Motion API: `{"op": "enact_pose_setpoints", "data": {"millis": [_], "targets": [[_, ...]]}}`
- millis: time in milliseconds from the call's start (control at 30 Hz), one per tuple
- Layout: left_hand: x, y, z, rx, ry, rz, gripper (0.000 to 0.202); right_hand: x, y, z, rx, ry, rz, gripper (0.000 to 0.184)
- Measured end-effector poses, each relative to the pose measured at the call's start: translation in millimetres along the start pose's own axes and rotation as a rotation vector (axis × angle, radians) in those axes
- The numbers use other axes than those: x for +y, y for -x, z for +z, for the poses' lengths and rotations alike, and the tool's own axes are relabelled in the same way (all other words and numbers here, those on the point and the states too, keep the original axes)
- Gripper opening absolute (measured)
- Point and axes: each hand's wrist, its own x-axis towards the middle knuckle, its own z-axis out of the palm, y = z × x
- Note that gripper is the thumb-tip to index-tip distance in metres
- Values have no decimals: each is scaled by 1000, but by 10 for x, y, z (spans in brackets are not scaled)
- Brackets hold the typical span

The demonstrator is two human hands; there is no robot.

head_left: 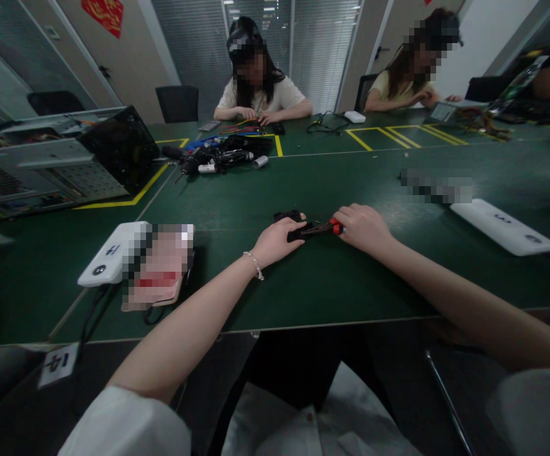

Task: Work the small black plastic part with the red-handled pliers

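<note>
My left hand rests on the green table with its fingers curled over a small black part, pinning it down. A beaded bracelet sits on that wrist. My right hand is closed round the red and black handle of a screwdriver, which lies almost level. Its dark shaft points left into the black part under my left fingers. Both hands meet at the middle of the table, a little beyond its near edge.
A white power strip and a blurred phone lie at the near left, another white strip at the right. An open computer case stands far left. Cables and tools are piled mid-table. Three other people work at the far side.
</note>
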Motion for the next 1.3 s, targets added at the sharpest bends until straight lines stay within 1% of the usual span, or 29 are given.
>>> {"op": "enact_pose_setpoints", "data": {"millis": [300,700,1000,1167,1300], "targets": [[-3,-3,0,9,14,13,45,-10,-10,34,-33,-45,37,18],[4,1,-12,-2,3,-1,45,-10,5,-1,14,27,1,18],[-31,-5,18,13,16,12,45,2,-8,58,-46,-35,45,19],[9,7,-17,-3,17,-12,43,11,-3,63,-41,-60,50,18],[45,18,-43,-9,14,-18,43,10,-1,32,-23,-28,23,19]]}}
